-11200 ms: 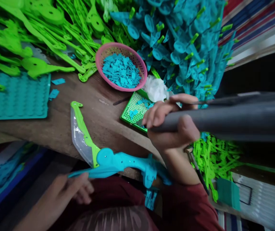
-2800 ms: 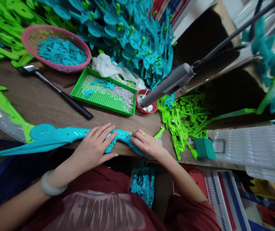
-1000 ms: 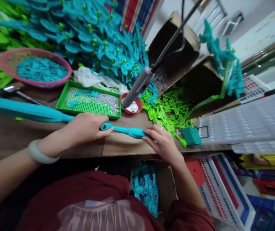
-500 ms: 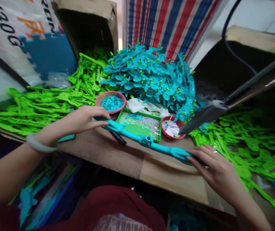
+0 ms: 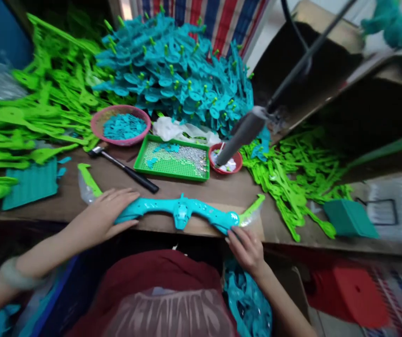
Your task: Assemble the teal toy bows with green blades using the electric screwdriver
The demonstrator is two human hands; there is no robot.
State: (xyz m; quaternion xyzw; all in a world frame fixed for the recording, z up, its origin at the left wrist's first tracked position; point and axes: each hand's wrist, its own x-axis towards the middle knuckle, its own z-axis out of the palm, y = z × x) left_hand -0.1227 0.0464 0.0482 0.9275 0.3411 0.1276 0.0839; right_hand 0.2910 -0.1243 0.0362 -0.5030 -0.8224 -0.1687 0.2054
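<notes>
A teal plastic toy bow (image 5: 182, 213) lies level along the front edge of the table, its raised centre piece facing up. A lime-green limb (image 5: 90, 180) sticks out at its left end, and another green limb (image 5: 253, 209) at its right end; both have clear film beside them. My left hand (image 5: 115, 213) is closed over the bow's left arm, fingers on top and thumb below. My right hand (image 5: 245, 248) grips the lower edge of the right arm near its round badge. Behind the bow lies a hammer (image 5: 127, 171) with a black handle.
A green tray (image 5: 173, 175) of small metal pieces stands between a pink basket (image 5: 99, 124) and a red bowl (image 5: 238, 164). Teal parts (image 5: 187, 79) pile up behind, with green parts (image 5: 49, 107) at both sides. A grey rod-like tool (image 5: 245, 133) slants down over the red bowl.
The teal bow has turned level and come down near the table's front edge, with green limbs now showing at its ends. My hands are closer together. The view has shifted, uncovering the hammer.
</notes>
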